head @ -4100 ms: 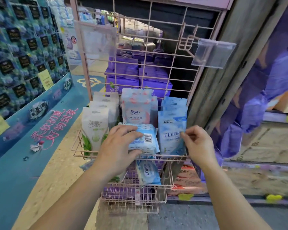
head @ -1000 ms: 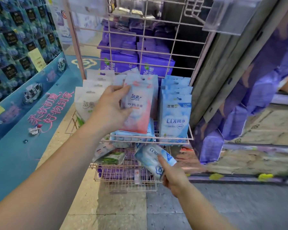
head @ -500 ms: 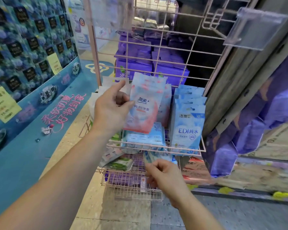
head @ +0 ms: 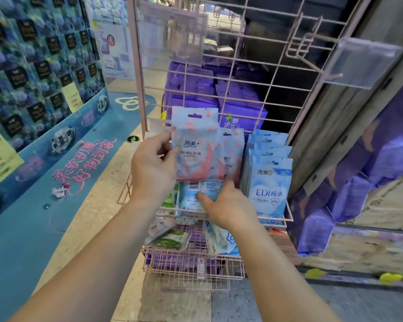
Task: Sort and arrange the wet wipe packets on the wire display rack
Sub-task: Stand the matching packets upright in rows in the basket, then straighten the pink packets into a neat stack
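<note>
My left hand (head: pixel 153 168) holds a pink-and-blue wet wipe packet (head: pixel 197 145) upright above the upper basket of the pink wire rack (head: pixel 254 73). Just below it, my right hand (head: pixel 228 205) grips a pale blue packet (head: pixel 191 198) that lies flat with its barcode side up at the basket's front. More pink packets (head: pixel 233 154) stand behind. A row of blue EDI packets (head: pixel 269 182) stands at the right of the basket. Green-printed packets (head: pixel 172 240) and a blue one (head: pixel 221 240) lie loose in the lower basket (head: pixel 196 270).
Purple boxes (head: pixel 240 108) are stacked behind the rack's grid. A clear plastic tag holder (head: pixel 363 63) sticks out on a hook at upper right. A blue display wall (head: pixel 33 77) runs along the left, and a grey post (head: pixel 349 108) stands right of the rack.
My right hand has risen from the lower basket to the flat blue packet in the upper basket. My left hand still holds the pink packet up, lifted slightly higher.
</note>
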The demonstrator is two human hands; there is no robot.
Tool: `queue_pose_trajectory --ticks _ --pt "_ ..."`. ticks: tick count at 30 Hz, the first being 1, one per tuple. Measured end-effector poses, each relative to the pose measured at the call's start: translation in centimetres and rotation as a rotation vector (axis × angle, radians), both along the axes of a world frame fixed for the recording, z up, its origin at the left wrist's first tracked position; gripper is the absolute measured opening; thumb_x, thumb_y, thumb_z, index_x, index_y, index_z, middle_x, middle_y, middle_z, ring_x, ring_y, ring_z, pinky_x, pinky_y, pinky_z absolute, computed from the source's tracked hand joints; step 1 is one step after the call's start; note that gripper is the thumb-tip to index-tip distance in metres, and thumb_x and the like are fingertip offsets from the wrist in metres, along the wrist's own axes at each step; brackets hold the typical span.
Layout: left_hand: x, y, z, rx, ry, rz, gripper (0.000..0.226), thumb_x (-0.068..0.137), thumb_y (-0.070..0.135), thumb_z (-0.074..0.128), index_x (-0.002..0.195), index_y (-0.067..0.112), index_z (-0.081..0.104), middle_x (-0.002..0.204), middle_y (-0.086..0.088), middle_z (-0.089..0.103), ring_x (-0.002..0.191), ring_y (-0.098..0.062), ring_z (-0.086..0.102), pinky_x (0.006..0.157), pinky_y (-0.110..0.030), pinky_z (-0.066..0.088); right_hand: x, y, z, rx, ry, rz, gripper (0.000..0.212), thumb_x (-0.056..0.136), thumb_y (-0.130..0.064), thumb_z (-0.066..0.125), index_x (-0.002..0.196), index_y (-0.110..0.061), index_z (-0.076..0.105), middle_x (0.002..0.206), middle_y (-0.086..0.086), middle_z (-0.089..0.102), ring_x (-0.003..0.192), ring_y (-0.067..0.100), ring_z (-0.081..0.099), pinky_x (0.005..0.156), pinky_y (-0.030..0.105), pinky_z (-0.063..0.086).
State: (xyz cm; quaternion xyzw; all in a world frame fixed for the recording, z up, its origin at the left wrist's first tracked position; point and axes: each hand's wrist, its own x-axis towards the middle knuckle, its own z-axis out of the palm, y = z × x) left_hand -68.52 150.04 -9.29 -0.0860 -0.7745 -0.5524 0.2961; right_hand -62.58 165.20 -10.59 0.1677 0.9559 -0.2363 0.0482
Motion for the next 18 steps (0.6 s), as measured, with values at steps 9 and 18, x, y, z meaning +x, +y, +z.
queue_pose_trajectory --ticks 9,18 --pt "-0.55 -0.09 -1.16 0.045 -0.009 0.016 0.02 0.079 0.023 0.064 0.099 0.025 0.068 0.072 0.009 0.053 0.069 -0.014 0.051 0.067 -0.028 0.043 0.46 -0.15 0.85 -0.235 0.224 -0.107 0.106 0.063 -0.053 0.077 0.146 -0.024 0.018 0.131 0.012 0.048 0.122 0.029 0.048 0.099 0.036 0.042" --pt "-0.55 -0.17 -0.72 0.149 -0.085 -0.027 0.027 0.083 0.014 0.067 0.1 0.035 0.065 0.067 0.013 0.053 0.06 0.001 0.048 0.064 -0.019 0.041 0.41 -0.55 0.69 -0.418 0.369 -0.122 0.084 0.072 -0.033 0.078 0.138 -0.034 0.027 0.132 0.004 0.032 0.085 0.012 0.043 0.08 0.024 0.041"
